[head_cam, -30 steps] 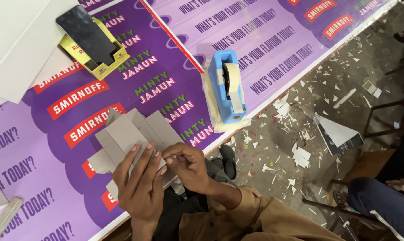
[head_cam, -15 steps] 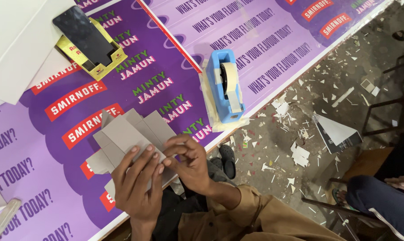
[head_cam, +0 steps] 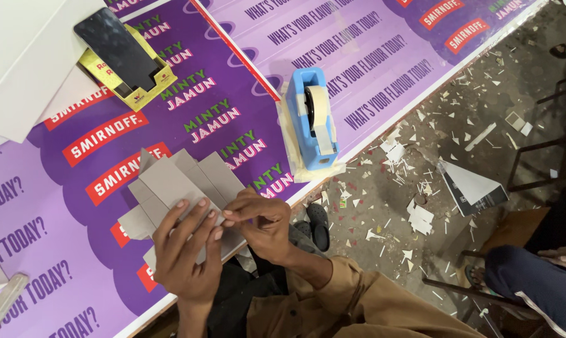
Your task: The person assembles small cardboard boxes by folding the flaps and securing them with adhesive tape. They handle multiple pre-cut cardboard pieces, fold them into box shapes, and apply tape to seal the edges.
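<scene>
My left hand (head_cam: 186, 253) lies flat with its fingers spread on the grey cardboard cutout (head_cam: 180, 188), pinning its near edge against the table. My right hand (head_cam: 264, 222) is closed in a pinch, thumb and forefinger meeting at the cutout's right edge just beside my left fingertips; I cannot tell whether a bit of tape sits between them. The cutout is a folded, stepped piece of board, and most of it shows beyond my fingers, fanning up and to the left.

It rests on a table covered by a glossy purple printed poster (head_cam: 58, 238). Past my right hand stands a blue tape dispenser (head_cam: 313, 122) with a cream roll. Farther off, a dark phone (head_cam: 115, 47) lies on a yellow box (head_cam: 101, 72), beside white sheets (head_cam: 20, 62). To the right, the concrete floor (head_cam: 483, 94) is littered with paper scraps.
</scene>
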